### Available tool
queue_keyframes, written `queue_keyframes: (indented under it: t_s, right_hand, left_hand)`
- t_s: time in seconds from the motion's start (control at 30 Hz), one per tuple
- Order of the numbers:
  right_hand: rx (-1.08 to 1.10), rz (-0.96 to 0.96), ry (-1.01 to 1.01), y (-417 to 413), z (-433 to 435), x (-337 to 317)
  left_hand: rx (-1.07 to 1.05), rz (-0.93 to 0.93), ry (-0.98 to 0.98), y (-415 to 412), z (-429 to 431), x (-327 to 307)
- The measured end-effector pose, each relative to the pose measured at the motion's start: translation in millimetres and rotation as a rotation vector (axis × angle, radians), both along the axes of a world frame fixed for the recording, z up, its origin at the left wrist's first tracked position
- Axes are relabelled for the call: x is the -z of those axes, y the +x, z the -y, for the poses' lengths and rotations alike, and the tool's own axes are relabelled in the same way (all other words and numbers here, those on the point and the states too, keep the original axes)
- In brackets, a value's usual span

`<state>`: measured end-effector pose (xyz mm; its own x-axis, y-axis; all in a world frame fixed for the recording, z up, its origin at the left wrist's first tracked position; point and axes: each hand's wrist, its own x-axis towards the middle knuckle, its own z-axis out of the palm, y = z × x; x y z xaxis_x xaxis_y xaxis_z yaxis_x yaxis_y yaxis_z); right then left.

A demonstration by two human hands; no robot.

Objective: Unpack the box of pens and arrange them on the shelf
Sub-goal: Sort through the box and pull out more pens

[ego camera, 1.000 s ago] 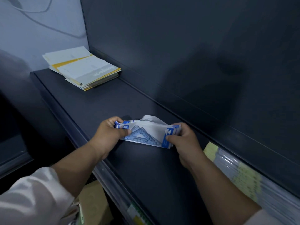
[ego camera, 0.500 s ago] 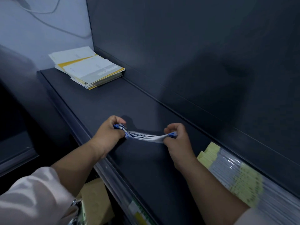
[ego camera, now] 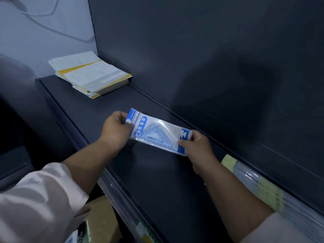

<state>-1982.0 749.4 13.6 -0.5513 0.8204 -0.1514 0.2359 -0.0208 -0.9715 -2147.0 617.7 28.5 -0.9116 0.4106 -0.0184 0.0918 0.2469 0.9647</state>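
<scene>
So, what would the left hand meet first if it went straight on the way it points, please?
Probably the shelf's back panel, just past the set-square packet that the left hand grips; depth is unclear.

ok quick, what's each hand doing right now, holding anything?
Left hand: pinches the left end of the clear blue-printed packet.
Right hand: pinches the packet's right end, holding it just above the shelf.

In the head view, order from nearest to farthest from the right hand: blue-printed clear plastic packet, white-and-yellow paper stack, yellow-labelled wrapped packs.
1. Blue-printed clear plastic packet, pinched by the right hand.
2. Yellow-labelled wrapped packs, just to its right.
3. White-and-yellow paper stack, far left end.
</scene>
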Motion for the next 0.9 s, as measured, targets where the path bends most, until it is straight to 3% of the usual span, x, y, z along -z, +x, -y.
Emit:
queue_keyframes:
  t_s: [0.33, 0.5, 0.8, 0.9]
  right_hand:
    - [0.195, -0.027, -0.133, -31, -31, -4]
    - [0.084, 0.197, 0.076, -37, -34, 0]
    - [-0.026, 0.409, 0.392, -18, -41, -7]
    - [-0.153, 0.505, 0.558, -19, -38, 2]
  left_hand:
    - [0.201, -0.474, -0.382, 18, -34, 1]
    - [0.359, -0.638, -0.5, 21, -43, 8]
    - [0.606, -0.697, -0.806, 22, -70, 24]
    - [0.694, -0.695, -0.896, 23, -74, 34]
